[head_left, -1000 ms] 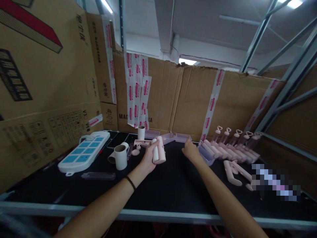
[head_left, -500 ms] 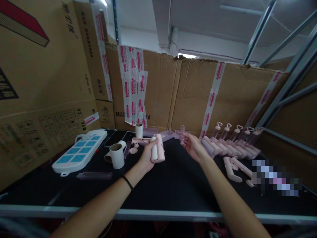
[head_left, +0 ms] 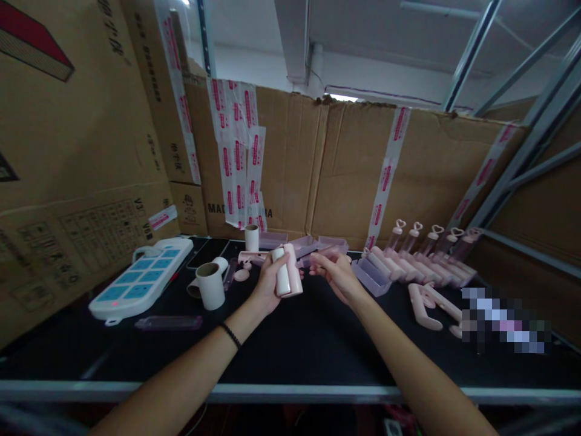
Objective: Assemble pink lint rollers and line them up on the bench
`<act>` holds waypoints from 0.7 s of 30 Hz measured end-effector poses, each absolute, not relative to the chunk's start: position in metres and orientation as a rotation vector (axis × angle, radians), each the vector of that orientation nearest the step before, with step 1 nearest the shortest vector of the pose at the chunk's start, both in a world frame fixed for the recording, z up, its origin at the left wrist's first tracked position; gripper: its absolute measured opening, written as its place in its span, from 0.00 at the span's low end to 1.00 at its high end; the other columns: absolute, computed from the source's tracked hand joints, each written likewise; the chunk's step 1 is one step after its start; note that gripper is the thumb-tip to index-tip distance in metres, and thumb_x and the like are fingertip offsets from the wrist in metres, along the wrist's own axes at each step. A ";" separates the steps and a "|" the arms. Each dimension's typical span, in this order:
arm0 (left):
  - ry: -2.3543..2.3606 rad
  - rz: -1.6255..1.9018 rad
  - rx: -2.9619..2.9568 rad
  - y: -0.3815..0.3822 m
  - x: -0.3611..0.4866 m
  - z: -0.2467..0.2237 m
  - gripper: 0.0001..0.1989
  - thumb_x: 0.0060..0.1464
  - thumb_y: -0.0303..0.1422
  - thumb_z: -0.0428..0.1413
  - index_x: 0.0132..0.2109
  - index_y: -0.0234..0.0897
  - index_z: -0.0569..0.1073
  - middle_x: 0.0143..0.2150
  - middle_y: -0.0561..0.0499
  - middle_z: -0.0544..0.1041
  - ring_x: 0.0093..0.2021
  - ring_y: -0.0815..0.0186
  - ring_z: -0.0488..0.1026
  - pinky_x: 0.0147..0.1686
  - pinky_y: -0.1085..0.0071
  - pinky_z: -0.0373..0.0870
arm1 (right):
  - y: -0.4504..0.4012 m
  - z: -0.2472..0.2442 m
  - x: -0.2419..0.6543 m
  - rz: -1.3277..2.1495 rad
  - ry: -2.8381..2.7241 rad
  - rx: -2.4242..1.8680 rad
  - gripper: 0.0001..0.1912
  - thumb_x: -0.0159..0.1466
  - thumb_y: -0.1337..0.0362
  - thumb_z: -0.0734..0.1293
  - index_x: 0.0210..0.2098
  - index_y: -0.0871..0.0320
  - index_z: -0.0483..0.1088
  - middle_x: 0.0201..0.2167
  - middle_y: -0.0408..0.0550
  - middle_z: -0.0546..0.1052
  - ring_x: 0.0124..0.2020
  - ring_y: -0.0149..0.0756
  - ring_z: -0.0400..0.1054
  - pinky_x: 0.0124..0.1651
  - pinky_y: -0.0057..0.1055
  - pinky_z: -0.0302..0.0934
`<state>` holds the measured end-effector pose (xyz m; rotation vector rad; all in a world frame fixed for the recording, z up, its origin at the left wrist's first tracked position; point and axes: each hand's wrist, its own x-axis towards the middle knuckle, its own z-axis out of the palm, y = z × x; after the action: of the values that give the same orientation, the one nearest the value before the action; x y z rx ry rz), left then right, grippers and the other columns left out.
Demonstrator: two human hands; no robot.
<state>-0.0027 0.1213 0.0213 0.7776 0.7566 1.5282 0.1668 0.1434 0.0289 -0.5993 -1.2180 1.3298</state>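
My left hand (head_left: 267, 281) is wrapped round a pink holder (head_left: 293, 272) with a white roll (head_left: 282, 275) along its left side. Close by on the right, my right hand (head_left: 336, 272) pinches a clear pinkish plastic piece (head_left: 323, 253), its end near the holder's upper part. Behind the hands lie translucent purple trays (head_left: 302, 247). Several assembled pink pieces with heart-shaped tops (head_left: 417, 229) stand in a slanted row at the right. Loose pink handle parts (head_left: 422, 309) rest on the black table in front of them.
At the left are a white power strip (head_left: 140, 278), a dark phone (head_left: 209, 253), cardboard-cored white rolls (head_left: 211, 287) and a clear purple piece (head_left: 170, 323). A taped cardboard wall (head_left: 354, 169) stands behind. The table's front edge (head_left: 290, 392) runs below my forearms.
My right hand has moved left towards the holder, and the clear piece in it has gone from upright to slanted. My left hand still holds the holder and roll.
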 end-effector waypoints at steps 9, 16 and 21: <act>0.753 1.609 0.833 0.120 -0.003 0.021 0.22 0.48 0.37 0.67 0.46 0.42 0.67 0.30 0.55 0.76 0.24 0.62 0.78 0.26 0.66 0.78 | 0.140 0.026 0.159 1.337 -1.155 -0.605 0.17 0.53 0.56 0.79 0.31 0.59 0.73 0.28 0.44 0.78 0.27 0.30 0.71 0.33 0.29 0.72; 0.745 1.654 0.893 0.115 -0.002 0.024 0.22 0.47 0.36 0.68 0.47 0.43 0.67 0.32 0.55 0.76 0.24 0.64 0.77 0.25 0.67 0.78 | 0.136 0.027 0.157 1.285 -1.192 -0.582 0.16 0.54 0.56 0.78 0.31 0.57 0.72 0.28 0.43 0.77 0.28 0.31 0.71 0.32 0.30 0.71; 0.753 1.642 0.914 0.114 -0.002 0.025 0.24 0.48 0.37 0.68 0.48 0.43 0.66 0.34 0.54 0.77 0.24 0.63 0.78 0.25 0.65 0.78 | 0.135 0.028 0.158 1.261 -1.205 -0.581 0.15 0.54 0.56 0.78 0.31 0.57 0.72 0.28 0.42 0.76 0.27 0.31 0.71 0.32 0.29 0.70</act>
<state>-0.0025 0.1145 0.0250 0.9141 0.7534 1.6417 0.1578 0.1349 0.0277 -0.5808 -1.2047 1.2614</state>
